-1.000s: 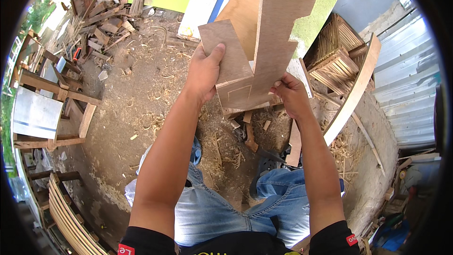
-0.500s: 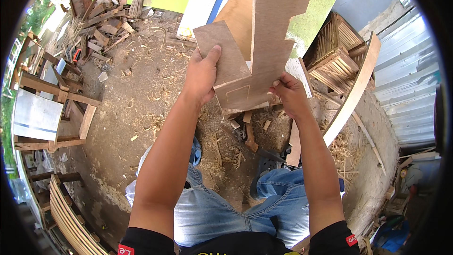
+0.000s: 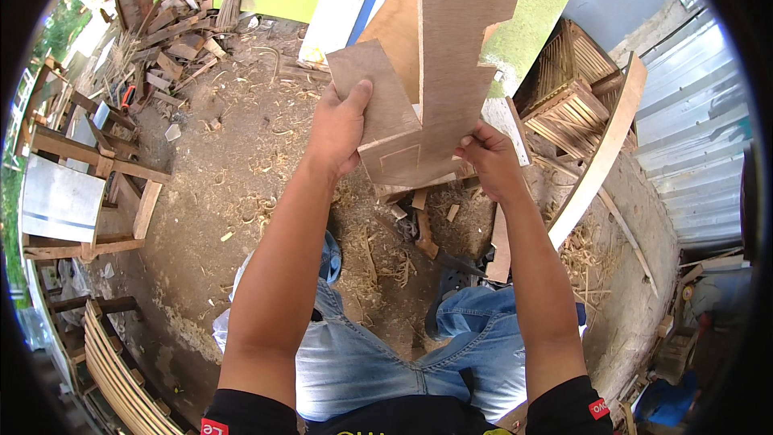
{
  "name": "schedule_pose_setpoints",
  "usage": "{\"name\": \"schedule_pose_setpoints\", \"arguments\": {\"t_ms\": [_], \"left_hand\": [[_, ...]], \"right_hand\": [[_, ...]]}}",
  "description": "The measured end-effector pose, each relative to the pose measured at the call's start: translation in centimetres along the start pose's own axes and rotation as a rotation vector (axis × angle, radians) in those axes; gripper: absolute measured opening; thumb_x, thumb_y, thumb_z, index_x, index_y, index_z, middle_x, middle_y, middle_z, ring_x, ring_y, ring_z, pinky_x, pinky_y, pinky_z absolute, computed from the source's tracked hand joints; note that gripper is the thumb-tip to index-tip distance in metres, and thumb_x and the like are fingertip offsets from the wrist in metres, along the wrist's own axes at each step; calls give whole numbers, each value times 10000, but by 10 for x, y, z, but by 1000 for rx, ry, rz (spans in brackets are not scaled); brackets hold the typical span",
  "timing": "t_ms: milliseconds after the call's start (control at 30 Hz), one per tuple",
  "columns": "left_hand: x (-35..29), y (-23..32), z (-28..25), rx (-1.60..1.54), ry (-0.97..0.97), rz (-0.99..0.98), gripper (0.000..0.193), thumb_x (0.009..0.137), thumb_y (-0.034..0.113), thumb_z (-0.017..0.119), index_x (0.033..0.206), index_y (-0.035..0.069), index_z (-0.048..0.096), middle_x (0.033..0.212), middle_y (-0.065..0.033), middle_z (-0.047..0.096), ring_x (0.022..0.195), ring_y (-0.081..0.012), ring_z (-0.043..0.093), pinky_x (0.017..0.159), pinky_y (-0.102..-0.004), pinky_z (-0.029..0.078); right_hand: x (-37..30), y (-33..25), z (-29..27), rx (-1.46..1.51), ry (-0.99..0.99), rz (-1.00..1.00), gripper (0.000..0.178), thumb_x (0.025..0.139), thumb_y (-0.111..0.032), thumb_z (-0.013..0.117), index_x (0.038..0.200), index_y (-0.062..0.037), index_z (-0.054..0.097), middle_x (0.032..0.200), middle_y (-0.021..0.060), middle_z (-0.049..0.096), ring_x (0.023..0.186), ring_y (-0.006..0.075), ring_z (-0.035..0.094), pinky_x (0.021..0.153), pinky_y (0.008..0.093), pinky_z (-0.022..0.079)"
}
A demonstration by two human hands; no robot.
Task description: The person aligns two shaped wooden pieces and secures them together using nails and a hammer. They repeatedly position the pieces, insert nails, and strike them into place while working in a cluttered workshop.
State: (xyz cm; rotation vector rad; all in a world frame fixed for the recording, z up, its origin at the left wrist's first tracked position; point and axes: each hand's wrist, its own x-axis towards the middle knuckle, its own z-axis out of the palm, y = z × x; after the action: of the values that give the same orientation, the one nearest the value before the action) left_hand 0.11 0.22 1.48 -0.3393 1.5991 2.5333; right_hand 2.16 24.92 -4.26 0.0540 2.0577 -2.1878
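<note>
My left hand (image 3: 338, 125) is closed on a small plywood piece (image 3: 388, 97), its thumb lying over the face. At its lower edge, this piece meets a larger plywood board (image 3: 459, 48) with a stepped notch in its right side. My right hand (image 3: 493, 161) pinches the larger board near its lower right edge. A pencil-like outline of a small four-sided shape shows on the board's lower part. Both pieces are held up in front of me, above the floor. The fingers behind the wood are hidden.
A tool with a wooden handle (image 3: 427, 235) and dark blade lies near my feet among shavings. A curved pale plank (image 3: 600, 161) leans at the right, near slatted wooden frames (image 3: 568, 105). Scrap wood (image 3: 173, 44) and a broom (image 3: 230, 4) are at far left; a wooden chair frame (image 3: 97, 193) stands left.
Both hands and the two plywood pieces have shifted slightly left together. The grip on each piece looks the same.
</note>
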Motion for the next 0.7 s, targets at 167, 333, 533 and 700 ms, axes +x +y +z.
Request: {"name": "schedule_pose_setpoints", "arguments": {"t_ms": [167,333,533,700], "left_hand": [[7,-6,-4,63,-25,94,503,1006,241,576,1365,-64,397,1239,-223,597,1096,-279,656,904,-404,570],[11,-9,-8,51,-30,138,404,1008,168,554,1304,-80,435,1222,-220,605,1048,-248,653,875,-360,561],[9,-8,-8,76,-21,149,464,1006,227,565,1315,-92,433,1214,-222,608,1062,-260,661,877,-390,565],[7,1,-5,117,-29,83,427,993,209,565,1287,-85,467,1142,-202,637,962,-237,682,788,-364,581]], "right_hand": [[-1,-2,3,18,16,-1,345,943,36,547,1251,-56,671,1046,-29,677,889,65,589,831,261,514],[-2,0,6,9,32,-18,349,950,30,547,1266,-56,666,1050,-31,679,885,61,583,828,257,509],[0,-7,6,-98,-27,-21,333,964,18,562,1287,-28,626,1137,16,677,986,99,618,870,286,518],[-3,-31,12,-186,-80,-19,494,899,4,651,1367,-8,494,1198,69,645,1080,144,601,945,320,477]]}}
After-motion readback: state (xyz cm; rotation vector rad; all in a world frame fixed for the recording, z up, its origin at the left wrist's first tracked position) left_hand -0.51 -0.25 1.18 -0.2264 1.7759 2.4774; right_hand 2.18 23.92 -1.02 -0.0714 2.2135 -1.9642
